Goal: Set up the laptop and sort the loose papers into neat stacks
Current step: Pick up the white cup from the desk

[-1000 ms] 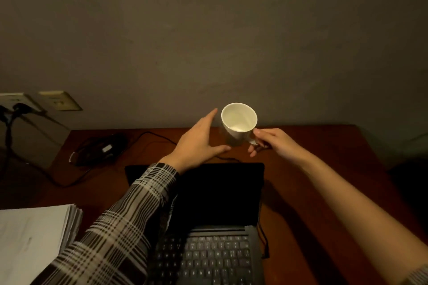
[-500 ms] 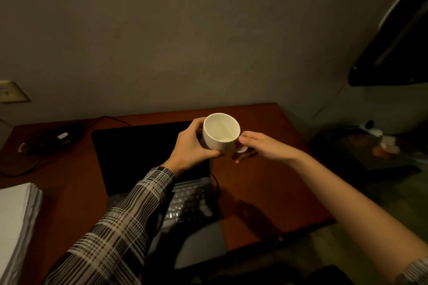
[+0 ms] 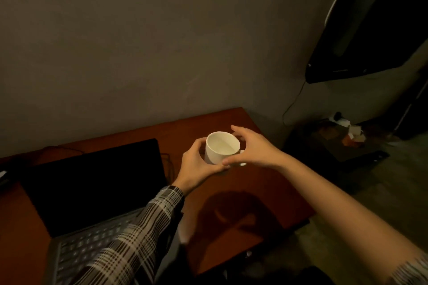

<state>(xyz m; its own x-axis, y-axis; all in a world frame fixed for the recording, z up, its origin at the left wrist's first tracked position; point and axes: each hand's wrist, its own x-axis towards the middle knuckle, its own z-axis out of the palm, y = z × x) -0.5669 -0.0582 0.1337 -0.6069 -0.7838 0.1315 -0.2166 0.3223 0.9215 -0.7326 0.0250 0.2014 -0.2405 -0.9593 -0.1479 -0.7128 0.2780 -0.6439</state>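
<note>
Head view: left hand (image 3: 196, 165) cupping white mug (image 3: 221, 148), right hand (image 3: 251, 149) (fingers spread) against its handle side.

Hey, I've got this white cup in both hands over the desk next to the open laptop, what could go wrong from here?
1. The white cup is held above the desk; the left hand cups its side while the right hand has loosened, so it may slip.
2. The open laptop sits close beside it; whether the cup holds liquid is unclear, but a spill could reach the keyboard.
3. The desk's right edge is near; set down there, the cup could be knocked off.
</note>
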